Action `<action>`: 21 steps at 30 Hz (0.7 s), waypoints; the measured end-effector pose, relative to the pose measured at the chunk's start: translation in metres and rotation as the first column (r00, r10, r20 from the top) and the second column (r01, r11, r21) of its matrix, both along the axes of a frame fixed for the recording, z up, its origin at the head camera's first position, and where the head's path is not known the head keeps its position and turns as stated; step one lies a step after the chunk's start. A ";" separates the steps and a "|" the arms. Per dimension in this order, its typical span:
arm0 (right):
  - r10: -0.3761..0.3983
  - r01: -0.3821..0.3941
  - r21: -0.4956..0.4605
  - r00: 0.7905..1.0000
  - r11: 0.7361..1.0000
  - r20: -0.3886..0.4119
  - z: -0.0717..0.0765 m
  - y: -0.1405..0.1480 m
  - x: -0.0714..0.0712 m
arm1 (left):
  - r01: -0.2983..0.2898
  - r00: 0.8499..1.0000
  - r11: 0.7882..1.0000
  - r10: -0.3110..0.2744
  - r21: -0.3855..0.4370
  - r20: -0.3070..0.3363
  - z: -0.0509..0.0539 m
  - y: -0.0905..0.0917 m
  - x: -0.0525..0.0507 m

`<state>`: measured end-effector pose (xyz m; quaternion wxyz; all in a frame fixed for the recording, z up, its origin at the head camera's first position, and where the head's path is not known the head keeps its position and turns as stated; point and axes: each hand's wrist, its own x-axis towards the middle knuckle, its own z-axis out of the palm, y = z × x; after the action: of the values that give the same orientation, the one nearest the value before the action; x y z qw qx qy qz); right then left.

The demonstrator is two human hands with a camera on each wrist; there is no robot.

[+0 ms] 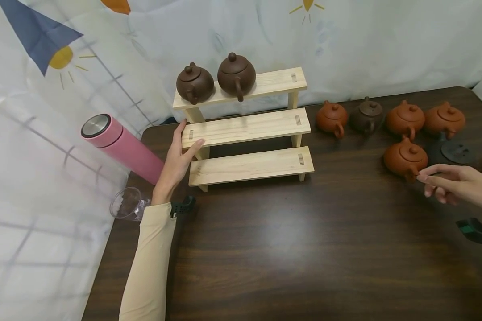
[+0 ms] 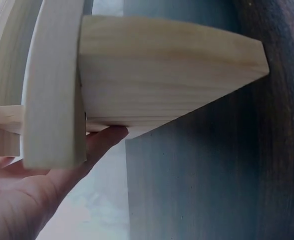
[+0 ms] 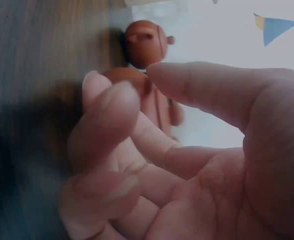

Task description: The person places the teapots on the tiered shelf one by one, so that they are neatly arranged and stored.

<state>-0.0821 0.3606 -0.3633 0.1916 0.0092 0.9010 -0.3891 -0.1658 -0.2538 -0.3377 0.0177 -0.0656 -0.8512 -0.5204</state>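
Note:
In the head view my left hand (image 1: 176,156) grips the left end of a stepped wooden rack (image 1: 247,127), thumb on top of the middle board. The left wrist view has that hand (image 2: 42,195) against the rack's side piece (image 2: 161,75). Two dark brown teapots (image 1: 195,84) stand on the top board. At the right, my right hand (image 1: 458,185) pinches the handle of an orange-brown teapot (image 1: 405,157), which rests on the table. In the right wrist view, curled fingers (image 3: 104,120) hide most of that teapot (image 3: 156,110).
Behind the right hand stand more orange-brown teapots (image 1: 331,117), a dark brown one (image 1: 367,117) and a black one (image 1: 451,151). A pink flask (image 1: 128,149) and a clear plastic cup (image 1: 126,203) are at the left. White curtains (image 1: 357,44) border the dark table (image 1: 297,249).

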 end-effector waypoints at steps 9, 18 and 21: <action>-0.024 0.024 -0.015 0.999 1.000 0.040 0.000 -0.012 -0.004 | 0.021 0.999 0.999 -0.020 0.024 -0.026 -0.004 0.001 -0.003; -0.123 0.126 -0.218 0.992 0.968 0.029 -0.008 -0.004 -0.003 | 0.026 0.999 0.998 -0.024 0.050 -0.034 -0.003 0.002 -0.002; -0.131 0.130 -0.247 0.991 0.960 0.011 -0.011 -0.002 -0.002 | 0.034 0.999 0.998 -0.032 0.052 -0.039 -0.002 0.002 -0.002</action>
<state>-0.0844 0.3585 -0.3739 0.1627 0.0436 0.8433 -0.5103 -0.1678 -0.2519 -0.3398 0.0272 -0.0893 -0.8355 -0.5415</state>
